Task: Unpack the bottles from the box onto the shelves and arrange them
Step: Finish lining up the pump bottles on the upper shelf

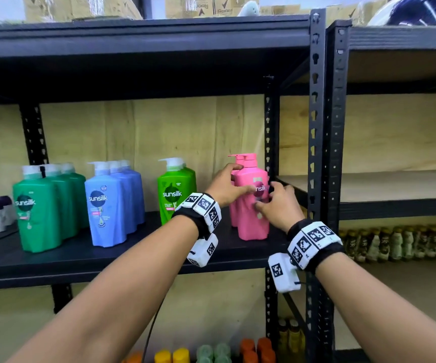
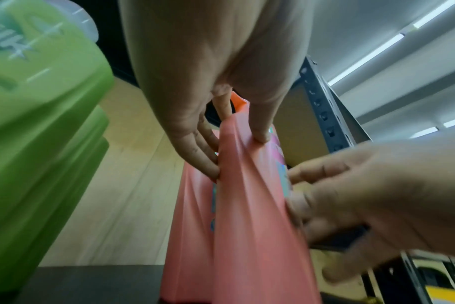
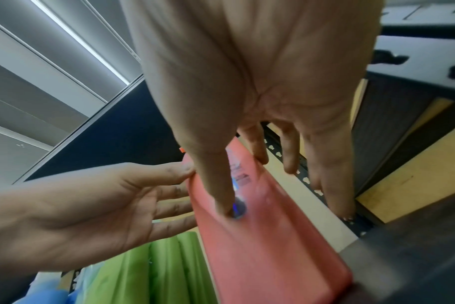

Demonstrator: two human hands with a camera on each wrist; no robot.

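Two pink pump bottles stand at the right end of the black shelf (image 1: 133,258), one behind the other. My left hand (image 1: 240,179) grips the left edge of the front pink bottle (image 1: 251,224). In the left wrist view that hand (image 2: 237,156) has its thumb on the bottle's front face and its fingers between the two bottles. My right hand (image 1: 266,196) touches the same bottle from the right. In the right wrist view its thumb (image 3: 221,201) presses the label while straight fingers reach past the right edge. The box is not in view.
Light green bottles (image 1: 175,197), blue bottles (image 1: 106,210) and dark green bottles (image 1: 36,213) stand in rows to the left. A black upright post (image 1: 316,153) is close on the right. Beyond it is a wooden shelf (image 1: 369,184). Small coloured bottles (image 1: 238,349) fill the lower level.
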